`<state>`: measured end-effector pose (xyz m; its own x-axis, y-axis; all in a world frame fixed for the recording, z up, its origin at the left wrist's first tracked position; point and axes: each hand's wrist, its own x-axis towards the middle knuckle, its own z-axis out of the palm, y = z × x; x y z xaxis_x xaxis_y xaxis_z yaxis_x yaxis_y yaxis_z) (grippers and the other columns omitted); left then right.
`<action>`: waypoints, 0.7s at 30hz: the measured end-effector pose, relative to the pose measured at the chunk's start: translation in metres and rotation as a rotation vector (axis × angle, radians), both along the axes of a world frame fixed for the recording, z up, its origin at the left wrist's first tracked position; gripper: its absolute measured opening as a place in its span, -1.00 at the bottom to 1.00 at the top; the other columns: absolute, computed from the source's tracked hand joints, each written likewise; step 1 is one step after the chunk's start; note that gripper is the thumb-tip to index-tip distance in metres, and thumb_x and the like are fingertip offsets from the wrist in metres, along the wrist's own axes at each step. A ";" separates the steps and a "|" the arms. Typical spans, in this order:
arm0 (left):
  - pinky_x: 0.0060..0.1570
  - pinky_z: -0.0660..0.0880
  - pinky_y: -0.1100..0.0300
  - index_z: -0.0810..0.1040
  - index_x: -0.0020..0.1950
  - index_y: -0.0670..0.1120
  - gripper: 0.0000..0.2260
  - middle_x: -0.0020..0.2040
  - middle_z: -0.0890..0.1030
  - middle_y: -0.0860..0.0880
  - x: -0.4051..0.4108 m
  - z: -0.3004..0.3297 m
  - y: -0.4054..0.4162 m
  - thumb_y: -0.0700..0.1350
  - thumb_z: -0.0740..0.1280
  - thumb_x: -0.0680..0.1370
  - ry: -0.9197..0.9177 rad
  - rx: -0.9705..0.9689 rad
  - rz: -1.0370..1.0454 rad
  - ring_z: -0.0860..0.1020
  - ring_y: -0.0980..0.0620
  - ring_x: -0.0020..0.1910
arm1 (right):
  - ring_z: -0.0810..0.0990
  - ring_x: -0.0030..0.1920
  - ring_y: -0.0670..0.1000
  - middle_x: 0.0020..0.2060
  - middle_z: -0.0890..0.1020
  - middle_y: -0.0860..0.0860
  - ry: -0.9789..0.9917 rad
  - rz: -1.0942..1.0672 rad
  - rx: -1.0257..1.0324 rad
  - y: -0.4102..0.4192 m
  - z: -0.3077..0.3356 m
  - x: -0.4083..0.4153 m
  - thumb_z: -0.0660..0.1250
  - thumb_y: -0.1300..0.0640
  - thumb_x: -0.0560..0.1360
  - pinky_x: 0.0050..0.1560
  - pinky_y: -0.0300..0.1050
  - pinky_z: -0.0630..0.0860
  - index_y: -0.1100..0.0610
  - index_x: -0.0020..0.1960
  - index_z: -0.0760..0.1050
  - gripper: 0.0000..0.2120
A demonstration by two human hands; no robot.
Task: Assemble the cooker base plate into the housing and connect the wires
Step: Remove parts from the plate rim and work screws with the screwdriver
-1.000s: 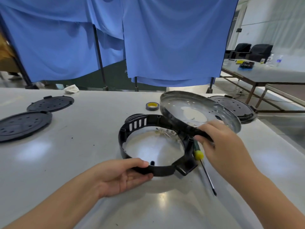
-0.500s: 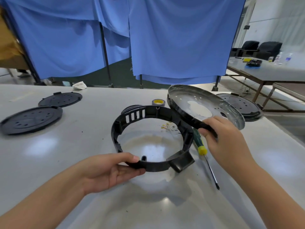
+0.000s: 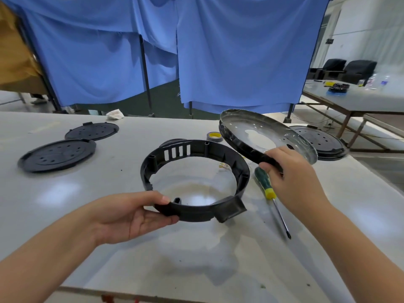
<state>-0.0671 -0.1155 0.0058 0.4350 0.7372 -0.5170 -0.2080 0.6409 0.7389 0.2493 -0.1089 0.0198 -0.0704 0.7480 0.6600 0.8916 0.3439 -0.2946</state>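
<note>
The table (image 3: 65, 215) is carrying the parts. At centre frame, the housing (image 3: 196, 169) is being steadied at its near rim, grasped by the left hand (image 3: 131, 217). Right of centre, the base plate (image 3: 266, 136) is being held tilted above the housing's far-right edge, its near rim being clenched in the fingers (image 3: 265, 166) of the right hand (image 3: 295, 178). The plate should be levelled and centred before being lowered, with the wires (image 3: 223, 166) kept unpinched. A screwdriver (image 3: 271, 197) is lying alongside.

Black housing (image 3: 194, 178), silvery base plate (image 3: 266, 136), blue curtains (image 3: 240, 51) — green-and-yellow screwdriver handle (image 3: 264, 182)
</note>
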 end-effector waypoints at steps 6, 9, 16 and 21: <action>-0.25 0.65 0.08 0.66 -0.13 -0.36 -0.51 0.15 0.57 -0.42 -0.004 -0.008 -0.008 -0.36 0.66 -0.01 0.012 -0.029 -0.027 0.66 -0.25 0.02 | 0.50 -0.11 0.15 -0.13 0.59 0.05 -0.031 0.037 -0.032 -0.004 -0.003 -0.007 0.37 0.25 0.50 -0.09 0.02 0.42 0.22 0.02 0.58 -0.89; -0.28 0.65 0.08 0.56 0.03 -0.35 -0.43 0.14 0.58 -0.41 0.003 -0.015 -0.004 -0.35 0.64 0.07 0.024 -0.044 -0.005 0.67 -0.25 -0.01 | 0.51 -0.09 0.15 -0.12 0.60 0.05 -0.050 0.067 -0.053 -0.005 -0.005 -0.009 0.37 0.25 0.50 -0.07 0.01 0.42 0.22 0.03 0.58 -0.88; -0.26 0.65 0.08 0.52 0.11 -0.33 -0.41 0.14 0.59 -0.39 0.023 -0.027 0.011 -0.34 0.61 0.13 0.030 -0.052 -0.049 0.66 -0.26 0.01 | 0.51 -0.13 0.12 -0.15 0.59 0.01 -0.102 0.142 -0.074 -0.011 -0.008 -0.011 0.37 0.25 0.50 -0.08 0.06 0.46 0.20 -0.01 0.58 -0.91; -0.22 0.65 0.09 0.68 -0.10 -0.36 -0.74 0.10 0.62 -0.37 0.042 -0.030 0.020 -0.35 0.55 0.24 0.037 -0.059 -0.131 0.68 -0.23 -0.03 | 0.48 -0.14 0.04 -0.19 0.52 -0.11 -0.117 0.180 -0.087 -0.011 -0.012 -0.008 0.37 0.24 0.49 -0.10 -0.07 0.41 0.17 -0.03 0.58 -0.93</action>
<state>-0.0255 -0.0951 -0.0240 0.5049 0.6437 -0.5751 -0.0930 0.7030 0.7051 0.2411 -0.1203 0.0075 -0.2801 0.7703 0.5729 0.8480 0.4782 -0.2285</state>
